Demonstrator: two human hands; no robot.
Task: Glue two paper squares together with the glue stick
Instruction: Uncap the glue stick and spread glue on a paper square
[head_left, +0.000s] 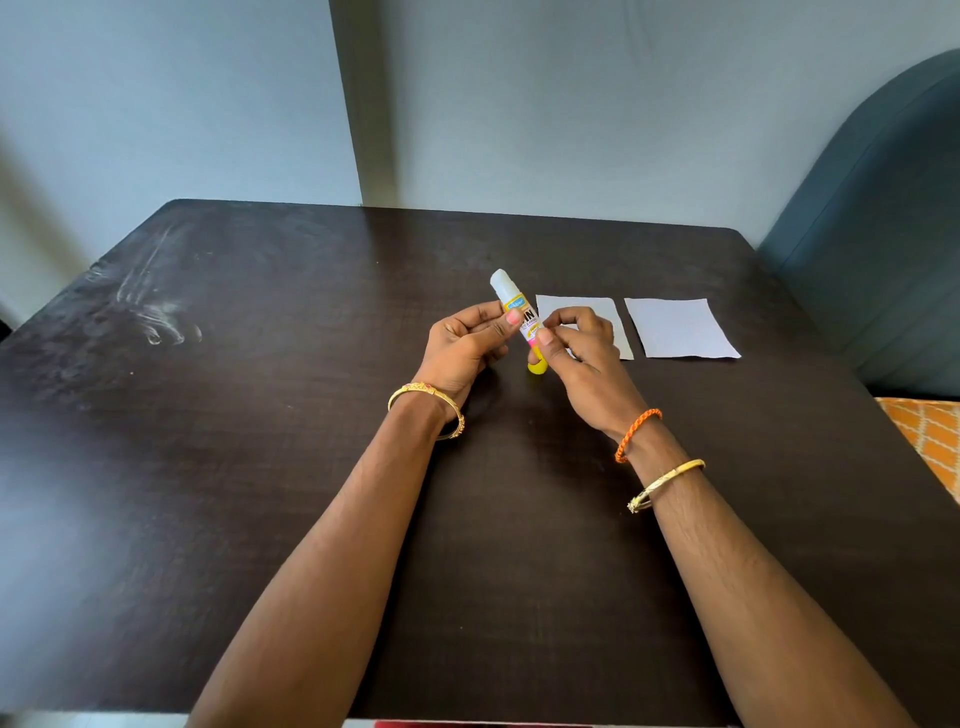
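Observation:
A glue stick (506, 291) with a translucent white cap, a printed label and a yellow base is held tilted above the dark table (260, 441). My left hand (462, 345) grips its upper body, thumb on the label. My right hand (576, 358) grips its lower body near the yellow base. The cap is on. Two white paper squares lie flat side by side behind my right hand: the left square (605, 312) is partly hidden by my fingers, the right square (678, 328) is fully visible.
The table's far edge meets a pale wall (571, 104) with a pillar. A blue-grey upholstered chair back (883, 234) stands at the right, with an orange patterned cushion (930, 436) below it. White scuff marks (150, 306) show on the table's left.

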